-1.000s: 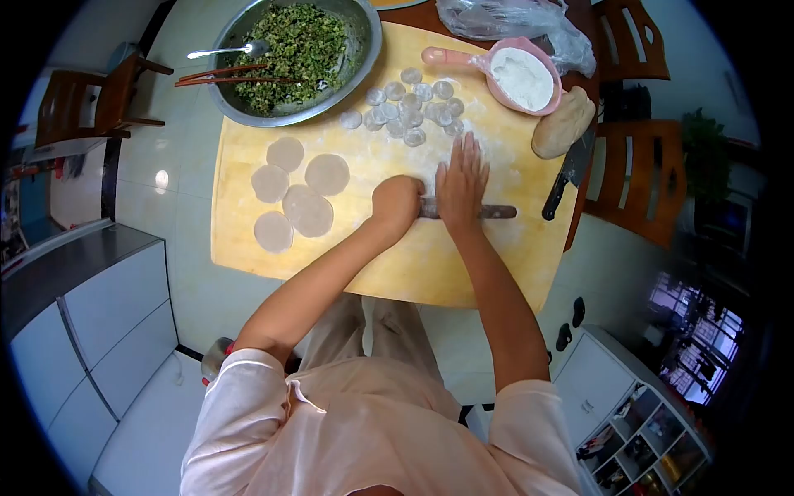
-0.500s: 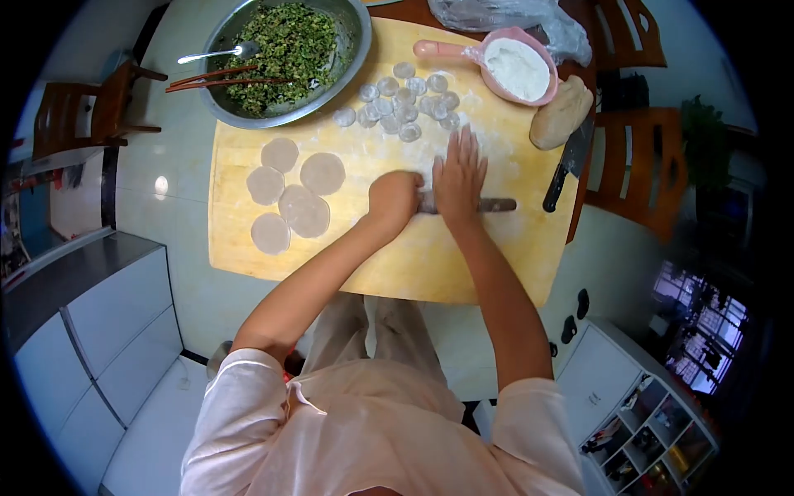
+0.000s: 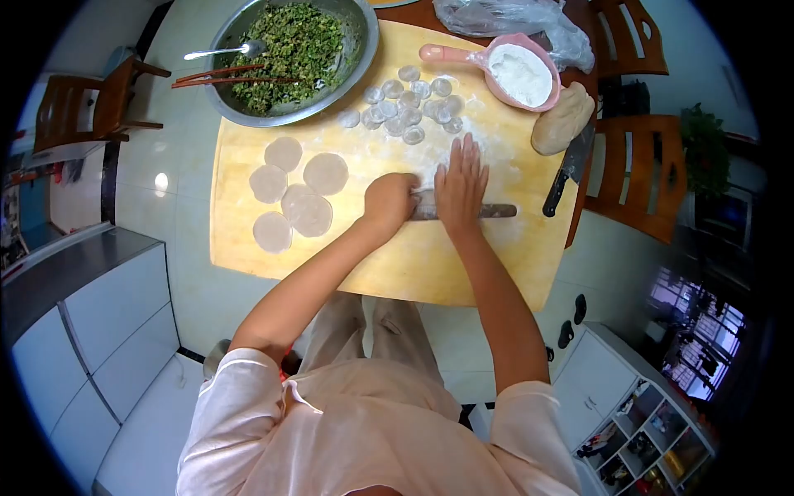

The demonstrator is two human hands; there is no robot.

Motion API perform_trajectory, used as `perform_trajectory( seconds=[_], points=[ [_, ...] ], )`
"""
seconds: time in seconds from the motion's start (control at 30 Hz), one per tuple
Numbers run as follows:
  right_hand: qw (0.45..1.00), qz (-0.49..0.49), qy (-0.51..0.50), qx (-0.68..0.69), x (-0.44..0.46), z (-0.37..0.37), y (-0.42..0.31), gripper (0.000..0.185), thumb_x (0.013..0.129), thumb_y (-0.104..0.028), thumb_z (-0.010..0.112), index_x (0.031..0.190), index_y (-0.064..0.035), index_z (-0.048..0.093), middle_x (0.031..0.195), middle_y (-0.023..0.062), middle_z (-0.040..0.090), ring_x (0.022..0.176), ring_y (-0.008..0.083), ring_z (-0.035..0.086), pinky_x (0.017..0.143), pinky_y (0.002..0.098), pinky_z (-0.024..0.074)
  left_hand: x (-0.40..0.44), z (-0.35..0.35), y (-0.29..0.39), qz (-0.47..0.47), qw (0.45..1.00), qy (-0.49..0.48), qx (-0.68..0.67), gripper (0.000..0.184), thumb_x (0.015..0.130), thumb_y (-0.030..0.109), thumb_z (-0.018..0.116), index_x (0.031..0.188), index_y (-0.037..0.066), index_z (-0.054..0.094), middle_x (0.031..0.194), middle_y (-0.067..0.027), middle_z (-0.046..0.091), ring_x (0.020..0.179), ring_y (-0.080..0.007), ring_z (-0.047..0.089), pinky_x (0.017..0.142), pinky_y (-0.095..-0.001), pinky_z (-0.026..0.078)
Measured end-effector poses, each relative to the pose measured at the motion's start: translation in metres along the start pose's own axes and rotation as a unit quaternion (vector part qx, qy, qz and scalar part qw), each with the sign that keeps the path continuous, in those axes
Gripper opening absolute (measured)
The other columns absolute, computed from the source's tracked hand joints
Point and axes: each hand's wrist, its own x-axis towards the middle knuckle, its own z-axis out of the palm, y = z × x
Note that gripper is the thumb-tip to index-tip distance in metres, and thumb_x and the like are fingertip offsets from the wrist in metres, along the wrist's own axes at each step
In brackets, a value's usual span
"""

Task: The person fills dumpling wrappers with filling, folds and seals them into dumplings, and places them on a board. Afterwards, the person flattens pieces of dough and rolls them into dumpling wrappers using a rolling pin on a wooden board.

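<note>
On the floured wooden board (image 3: 389,273), my right hand (image 3: 461,186) lies flat with fingers stretched over a dark rolling pin (image 3: 499,211). My left hand (image 3: 390,201) is closed at the pin's left end, its fingers pinching the edge of a dough wrapper (image 3: 426,198) that is partly hidden by the pin and my hands. Several rolled wrappers (image 3: 326,174) lie to the left, two of them overlapping. Beyond my hands is a cluster of small floured dough discs (image 3: 409,99).
A metal bowl (image 3: 364,62) of green filling, with spoon (image 3: 223,53) and chopsticks (image 3: 198,80), stands at the back left. A pink scoop (image 3: 447,54) of flour, a dough lump (image 3: 562,122), a knife (image 3: 561,186) and a plastic bag (image 3: 513,18) are at the back right.
My left hand has shifted slightly left, and more of the wrapper shows between my hands. My right hand remains on the rolling pin. The whole view has shifted a little.
</note>
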Motion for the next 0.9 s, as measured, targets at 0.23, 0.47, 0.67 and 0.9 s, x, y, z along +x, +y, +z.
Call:
perform_trajectory(
  seconds=[0.23, 0.47, 0.67, 0.9],
  points=[
    [0.999, -0.020, -0.030, -0.029, -0.093, -0.019, 0.012, 0.056, 0.088, -0.020, 0.058, 0.140, -0.0062, 0.043, 0.151, 0.0154, 0.033, 0.139, 0.0343, 0.031, 0.109, 0.0572, 0.0270, 0.005, 0.013, -0.021, -0.072, 0.994, 0.039, -0.069, 0.009, 0.076, 0.012, 0.065, 0.075, 0.005, 0.069, 0.068, -0.0130, 0.066, 0.061, -0.0263, 0.063, 0.060, -0.0369, 0.050],
    [1.000, -0.001, -0.008, -0.007, -0.012, -0.007, -0.001, 0.053, 0.090, -0.021, 0.057, 0.139, -0.0045, 0.044, 0.151, 0.0152, 0.034, 0.138, 0.0332, 0.032, 0.109, 0.0571, 0.0267, 0.000, 0.000, -0.011, -0.041, 0.996, -0.040, -0.074, 0.014, 0.071, 0.007, 0.072, 0.085, 0.007, 0.068, 0.072, -0.0099, 0.065, 0.065, -0.0242, 0.061, 0.063, -0.0361, 0.049],
    [1.000, -0.006, 0.017, 0.000, -0.030, 0.002, 0.006, 0.056, 0.089, -0.021, 0.058, 0.141, -0.0073, 0.042, 0.151, 0.0151, 0.033, 0.140, 0.0336, 0.030, 0.109, 0.0569, 0.0258, 0.008, 0.007, -0.004, -0.036, 0.997, -0.035, 0.064, 0.008, 0.075, 0.017, 0.068, 0.076, 0.009, 0.069, 0.076, -0.0140, 0.067, 0.075, -0.0343, 0.065, 0.067, -0.0439, 0.050],
    [0.998, -0.037, -0.025, -0.044, -0.077, -0.010, 0.014, 0.054, 0.087, -0.017, 0.057, 0.139, -0.0091, 0.045, 0.151, 0.0148, 0.033, 0.138, 0.0337, 0.033, 0.104, 0.0559, 0.0318, -0.007, 0.016, -0.040, -0.116, 0.975, -0.049, -0.183, 0.010, 0.073, 0.011, 0.071, 0.082, 0.007, 0.067, 0.069, -0.0074, 0.064, 0.067, -0.0206, 0.061, 0.063, -0.0332, 0.048]
  ],
)
